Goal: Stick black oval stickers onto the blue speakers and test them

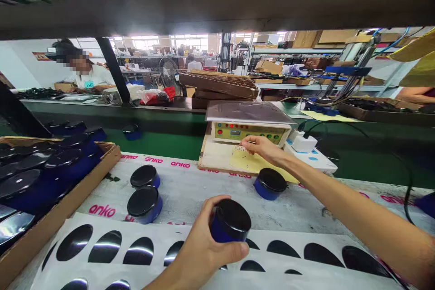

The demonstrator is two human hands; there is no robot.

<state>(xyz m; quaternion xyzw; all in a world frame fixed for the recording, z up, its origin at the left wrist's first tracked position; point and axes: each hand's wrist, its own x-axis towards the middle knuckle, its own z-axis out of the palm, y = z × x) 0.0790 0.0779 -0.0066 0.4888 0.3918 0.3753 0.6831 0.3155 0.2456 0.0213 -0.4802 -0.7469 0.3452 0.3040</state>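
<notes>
My left hand (207, 244) is wrapped round a short blue cylinder with a glossy black top (233, 219), held upright above the white sheets. Farther off, my right hand (261, 147) reaches over a yellow sheet (249, 161) with small dark dots on it, in front of the control box (251, 127). Its thumb and forefinger are pinched together, and whatever they hold is too small to make out. Another blue cylinder (271, 184) stands below my right forearm. To the left, two more (145, 204) stand close together on the bench.
White sheets (159, 274) carrying glossy black discs cover the near edge. A cardboard box (84, 190) full of similar cylinders stands on the left. Beyond the bench runs a green belt (166, 138). A white power strip (311, 156) lies right of the control box; a shelf (217, 13) hangs overhead.
</notes>
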